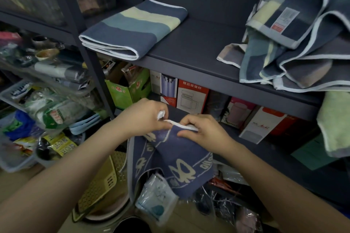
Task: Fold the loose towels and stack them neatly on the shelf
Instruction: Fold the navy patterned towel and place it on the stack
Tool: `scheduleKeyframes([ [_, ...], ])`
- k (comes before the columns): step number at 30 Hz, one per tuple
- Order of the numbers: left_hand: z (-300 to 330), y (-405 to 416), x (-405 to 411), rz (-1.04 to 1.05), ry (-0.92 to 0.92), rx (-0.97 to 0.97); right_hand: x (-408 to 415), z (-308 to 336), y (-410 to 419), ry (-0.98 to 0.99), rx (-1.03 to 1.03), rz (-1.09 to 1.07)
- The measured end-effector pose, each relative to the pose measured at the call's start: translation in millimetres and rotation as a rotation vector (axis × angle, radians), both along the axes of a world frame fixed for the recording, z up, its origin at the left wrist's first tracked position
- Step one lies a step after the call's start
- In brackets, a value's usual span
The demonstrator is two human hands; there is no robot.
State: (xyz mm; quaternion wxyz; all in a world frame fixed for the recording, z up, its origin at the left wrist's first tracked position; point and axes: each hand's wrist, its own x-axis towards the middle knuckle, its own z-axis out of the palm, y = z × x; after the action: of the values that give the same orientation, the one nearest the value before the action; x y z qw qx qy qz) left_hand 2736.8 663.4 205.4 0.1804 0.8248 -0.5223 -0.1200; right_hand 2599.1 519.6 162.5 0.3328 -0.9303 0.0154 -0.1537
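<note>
A dark blue towel (171, 159) with pale printed figures hangs in front of me below the shelf. My left hand (145, 116) pinches its white top edge at the left. My right hand (203, 128) pinches the same edge just to the right, the two hands close together. On the dark shelf (198, 43) lies one folded striped towel (132, 28) at the left. A loose heap of striped towels (295, 43) sits at the shelf's right end, part of it hanging over the front edge.
Boxes (191, 96) stand on the lower shelf behind my hands. A light green cloth (335, 121) hangs at the right. A yellow plastic basket (100, 181), packets and bags crowd the floor and the racks at the left.
</note>
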Motion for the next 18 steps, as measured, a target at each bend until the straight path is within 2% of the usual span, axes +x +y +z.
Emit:
scheduleKeyframes([
  [4, -1, 3, 1, -0.057, -0.026, 0.087, -1, 1, -3, -0.169, -0.032, -0.070],
  [6, -1, 4, -2, 0.012, 0.005, -0.065, 0, 2, -2, -0.195, -0.024, -0.091],
  [9, -2, 7, -3, 0.163, 0.244, -0.410, 2, 5, -6, -0.157, 0.044, -0.068],
  [11, -2, 8, -3, 0.220, 0.375, -0.528, 2, 6, -9, -0.104, 0.046, 0.005],
  [14, -5, 10, -2, 0.336, 0.476, -0.689, -1, 0, -15, -0.046, -0.033, 0.075],
  [18, -15, 18, 10, 0.584, 0.657, -0.859, -12, -20, -30, 0.066, -0.039, 0.051],
])
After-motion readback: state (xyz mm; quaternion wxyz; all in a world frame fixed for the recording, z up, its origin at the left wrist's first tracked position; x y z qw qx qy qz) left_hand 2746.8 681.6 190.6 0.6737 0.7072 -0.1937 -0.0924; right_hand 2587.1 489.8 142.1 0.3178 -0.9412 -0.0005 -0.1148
